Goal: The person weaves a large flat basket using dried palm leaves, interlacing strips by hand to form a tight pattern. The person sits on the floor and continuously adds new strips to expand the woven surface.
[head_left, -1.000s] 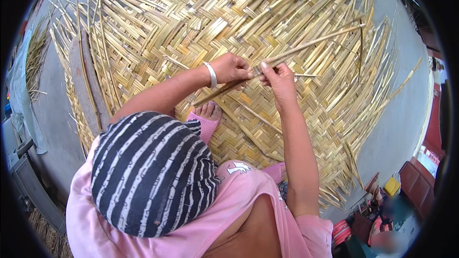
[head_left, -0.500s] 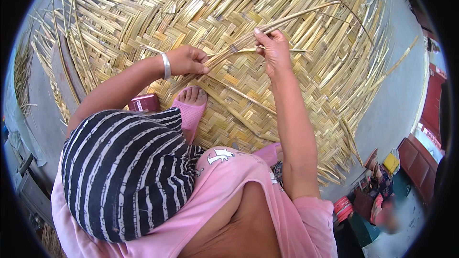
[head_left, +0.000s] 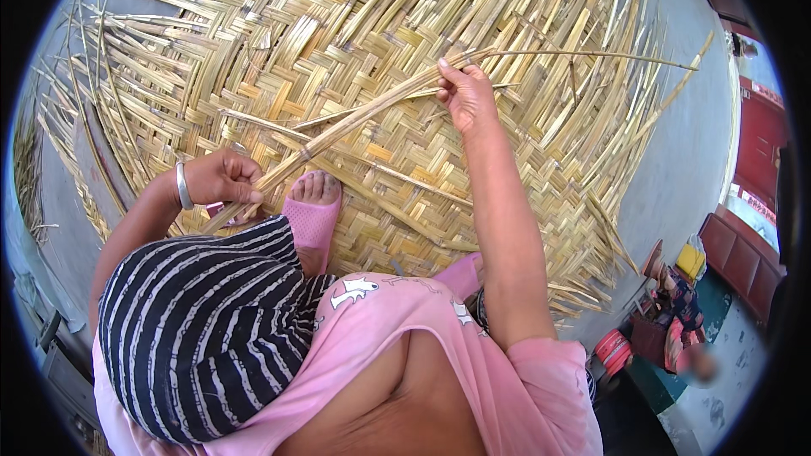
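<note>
A long flat split reed or bamboo strip runs slantwise between my two hands, above a herringbone-woven mat. My left hand, with a silver bangle at the wrist, is closed on its lower-left end near my foot. My right hand pinches the strip towards its upper end. Beyond those fingers a thin tail extends right, past the mat's middle. Other loose strips lie across the weave under the held one. Which side of the strip my left fingertips press is hard to see.
Unwoven strip ends stick out around the mat's edges onto the grey floor. My pink sandal rests on the mat. A maroon object is partly hidden by my left hand. Another person sits at the lower right, near a maroon bench.
My left hand has moved down and left along the strip, towards my knee. My right hand has shifted slightly left. The strip's thin tail, bent downward before, now stretches out to the right.
</note>
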Motion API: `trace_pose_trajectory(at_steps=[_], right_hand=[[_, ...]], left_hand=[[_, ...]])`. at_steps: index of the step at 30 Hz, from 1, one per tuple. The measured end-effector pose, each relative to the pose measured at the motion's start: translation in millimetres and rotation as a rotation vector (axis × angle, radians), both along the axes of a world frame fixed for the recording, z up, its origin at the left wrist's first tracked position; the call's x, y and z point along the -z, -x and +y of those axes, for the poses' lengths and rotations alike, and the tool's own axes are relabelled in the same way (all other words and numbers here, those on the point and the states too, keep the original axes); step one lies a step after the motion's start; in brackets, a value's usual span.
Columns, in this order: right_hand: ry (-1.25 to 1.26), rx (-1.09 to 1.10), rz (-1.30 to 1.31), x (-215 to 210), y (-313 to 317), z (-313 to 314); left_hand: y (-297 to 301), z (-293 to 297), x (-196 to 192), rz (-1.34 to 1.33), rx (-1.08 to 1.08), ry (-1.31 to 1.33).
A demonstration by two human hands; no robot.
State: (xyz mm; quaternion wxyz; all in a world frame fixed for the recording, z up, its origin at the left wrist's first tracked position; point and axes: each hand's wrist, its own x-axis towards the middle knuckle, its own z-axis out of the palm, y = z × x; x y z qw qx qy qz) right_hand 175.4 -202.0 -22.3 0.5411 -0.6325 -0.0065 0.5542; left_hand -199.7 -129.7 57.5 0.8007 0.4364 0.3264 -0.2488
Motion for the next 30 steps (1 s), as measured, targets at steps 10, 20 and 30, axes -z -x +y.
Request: trace_pose_trajectory(at_steps=[10,20,30], right_hand=[[-0.072,0.006,0.099,8,-25,-17],[-0.101,-0.298,-0.141,-33,-31,-23],[0.21,-1.183,-1.529,-27,-28,-57]], left_hand=[[40,-5,12,0.051,-0.021,-0.019],[47,-3,8,0.096,0.035,-0.119],[40,-11,-6,0.08,-0.035,-0.202]])
